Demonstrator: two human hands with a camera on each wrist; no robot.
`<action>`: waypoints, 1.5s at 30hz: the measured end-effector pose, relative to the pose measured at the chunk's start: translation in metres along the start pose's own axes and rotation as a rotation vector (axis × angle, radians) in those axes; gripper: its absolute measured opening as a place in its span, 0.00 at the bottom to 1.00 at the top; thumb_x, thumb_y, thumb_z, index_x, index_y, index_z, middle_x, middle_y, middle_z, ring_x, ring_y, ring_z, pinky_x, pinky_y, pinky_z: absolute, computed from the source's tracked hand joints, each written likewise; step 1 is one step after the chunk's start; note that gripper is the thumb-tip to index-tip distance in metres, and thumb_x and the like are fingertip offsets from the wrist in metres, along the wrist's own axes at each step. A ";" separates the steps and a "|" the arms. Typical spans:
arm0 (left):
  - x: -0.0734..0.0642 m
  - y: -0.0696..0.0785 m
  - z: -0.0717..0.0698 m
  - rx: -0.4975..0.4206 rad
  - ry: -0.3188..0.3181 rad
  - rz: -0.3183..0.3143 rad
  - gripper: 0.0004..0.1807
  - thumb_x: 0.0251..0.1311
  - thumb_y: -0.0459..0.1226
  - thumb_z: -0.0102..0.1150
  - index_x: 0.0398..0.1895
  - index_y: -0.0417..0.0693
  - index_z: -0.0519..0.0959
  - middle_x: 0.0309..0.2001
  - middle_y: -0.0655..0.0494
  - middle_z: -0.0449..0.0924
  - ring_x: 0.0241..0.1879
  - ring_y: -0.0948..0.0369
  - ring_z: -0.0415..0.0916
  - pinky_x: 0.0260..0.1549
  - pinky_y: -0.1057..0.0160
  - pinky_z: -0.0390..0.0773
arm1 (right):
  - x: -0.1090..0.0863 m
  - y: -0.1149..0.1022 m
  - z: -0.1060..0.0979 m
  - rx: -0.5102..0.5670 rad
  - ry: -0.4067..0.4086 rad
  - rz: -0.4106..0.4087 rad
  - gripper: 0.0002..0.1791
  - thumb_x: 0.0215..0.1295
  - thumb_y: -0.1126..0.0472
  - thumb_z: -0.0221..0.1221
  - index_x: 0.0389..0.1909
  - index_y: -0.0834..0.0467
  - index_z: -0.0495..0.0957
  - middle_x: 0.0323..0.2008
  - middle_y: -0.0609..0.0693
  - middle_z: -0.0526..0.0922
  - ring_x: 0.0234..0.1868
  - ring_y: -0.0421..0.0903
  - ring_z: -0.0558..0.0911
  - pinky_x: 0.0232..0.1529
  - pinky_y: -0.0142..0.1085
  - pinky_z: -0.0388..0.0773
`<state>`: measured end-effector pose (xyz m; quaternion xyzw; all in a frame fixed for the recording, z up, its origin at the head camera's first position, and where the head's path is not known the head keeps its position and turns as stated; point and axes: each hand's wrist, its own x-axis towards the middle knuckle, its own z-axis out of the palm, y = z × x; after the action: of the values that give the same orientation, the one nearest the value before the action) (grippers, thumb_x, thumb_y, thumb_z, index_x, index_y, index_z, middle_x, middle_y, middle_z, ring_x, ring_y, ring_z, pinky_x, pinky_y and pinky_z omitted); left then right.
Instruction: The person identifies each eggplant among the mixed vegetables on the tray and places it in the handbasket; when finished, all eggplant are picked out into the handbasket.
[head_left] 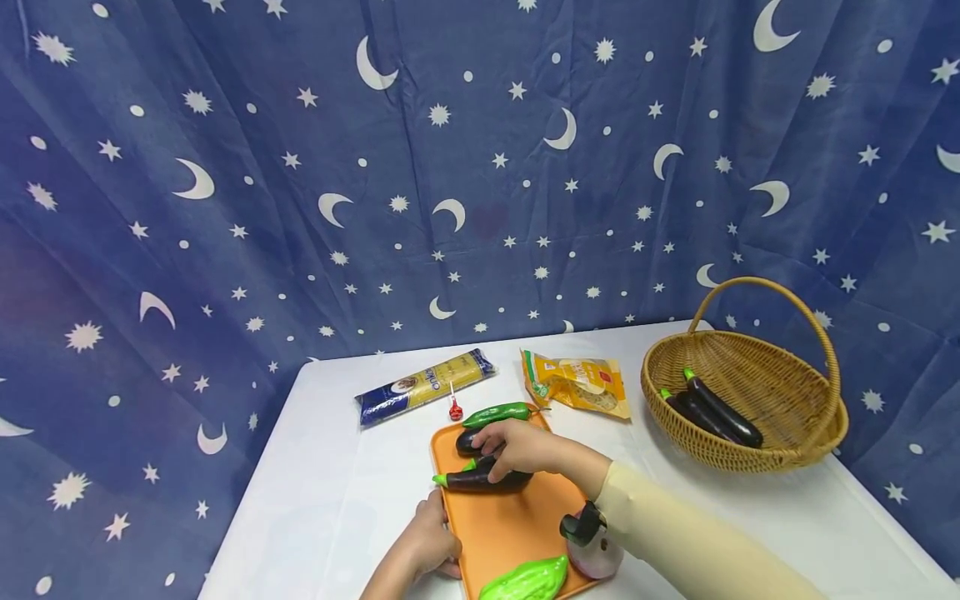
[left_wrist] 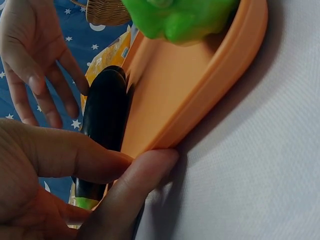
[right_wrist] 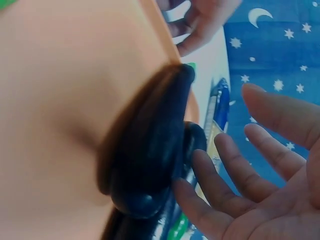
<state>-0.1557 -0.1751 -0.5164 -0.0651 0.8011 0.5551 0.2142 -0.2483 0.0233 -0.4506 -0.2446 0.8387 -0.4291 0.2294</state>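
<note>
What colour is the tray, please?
The tray is orange, clearest in the head view.

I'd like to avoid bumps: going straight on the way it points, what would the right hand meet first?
The right hand would probably meet the eggplants on the orange tray; depth is unclear, so it may be touching one.

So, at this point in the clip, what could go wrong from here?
The right hand reaches over dark eggplants lying close together, so picking one could roll another aside. The left hand pinches the rim of the orange tray; a tug might shift the green pepper at its far edge or the bumpy light-green vegetable at its near end.
</note>
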 end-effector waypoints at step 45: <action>-0.001 0.001 0.000 -0.018 0.000 -0.011 0.54 0.34 0.15 0.55 0.73 0.24 0.47 0.55 0.26 0.56 0.25 0.47 0.81 0.19 0.55 0.90 | 0.003 0.004 0.027 -0.582 -0.018 0.056 0.29 0.44 0.68 0.76 0.51 0.48 0.85 0.43 0.41 0.84 0.39 0.38 0.75 0.46 0.32 0.80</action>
<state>-0.1554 -0.1751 -0.5155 -0.0715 0.7956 0.5612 0.2166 -0.2351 0.0072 -0.4687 -0.2806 0.9309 -0.1618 0.1689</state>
